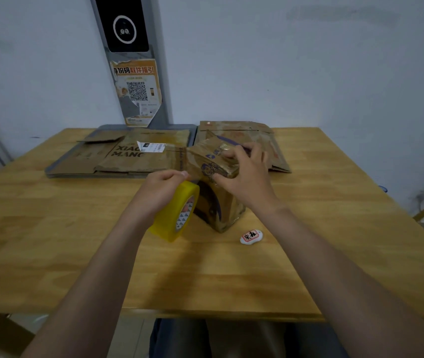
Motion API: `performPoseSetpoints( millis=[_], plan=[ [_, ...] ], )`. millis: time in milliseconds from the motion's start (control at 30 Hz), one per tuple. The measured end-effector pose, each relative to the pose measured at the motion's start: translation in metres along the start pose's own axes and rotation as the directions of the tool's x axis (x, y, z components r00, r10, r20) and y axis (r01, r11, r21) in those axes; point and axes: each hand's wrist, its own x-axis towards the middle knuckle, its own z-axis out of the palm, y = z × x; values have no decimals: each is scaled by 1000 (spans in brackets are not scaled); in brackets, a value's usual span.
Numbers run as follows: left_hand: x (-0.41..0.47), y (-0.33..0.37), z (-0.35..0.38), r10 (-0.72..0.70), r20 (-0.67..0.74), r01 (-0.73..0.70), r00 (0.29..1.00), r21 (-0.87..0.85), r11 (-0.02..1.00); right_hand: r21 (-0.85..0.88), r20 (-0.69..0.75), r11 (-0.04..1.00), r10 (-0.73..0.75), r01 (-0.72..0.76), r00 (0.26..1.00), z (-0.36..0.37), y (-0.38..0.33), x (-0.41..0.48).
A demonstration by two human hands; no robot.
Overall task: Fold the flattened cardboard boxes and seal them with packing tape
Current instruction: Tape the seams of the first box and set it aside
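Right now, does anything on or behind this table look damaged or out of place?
Yes. The orange poster on the grey post behind the table is torn and ragged at its edges.

Matt, grained wooden desk (309,202); creased brown cardboard box (218,192) under glossy clear film; smooth, shiny yellow tape roll (173,215); glossy white tag (251,237); worn flattened cardboard (128,156)

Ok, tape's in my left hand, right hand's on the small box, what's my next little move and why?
Probably pull the tape roll across the top of the box with your left hand, your right hand pressing the flaps down: the roll sits against its left side, and the top looks shut.
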Motion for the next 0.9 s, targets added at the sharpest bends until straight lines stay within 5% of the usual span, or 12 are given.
performPoseSetpoints(
  millis=[300,567,700,900],
  plan=[
    [6,3,5,-18,-24,17,1000,-14,1000,-275,61,960,-45,60,997,3,-1,-5],
    [3,9,11,-94,-80,84,992,-120,989,103,46,994,25,-30,999,-25,0,12],
    [3,13,14,-137,-129,99,982,-264,959,209,370,923,231,-323,900,-41,-5,23],
    [-1,16,15,-74,-186,25,980,-254,967,302,387,917,133,-261,912,-41,-20,7]
  ],
)
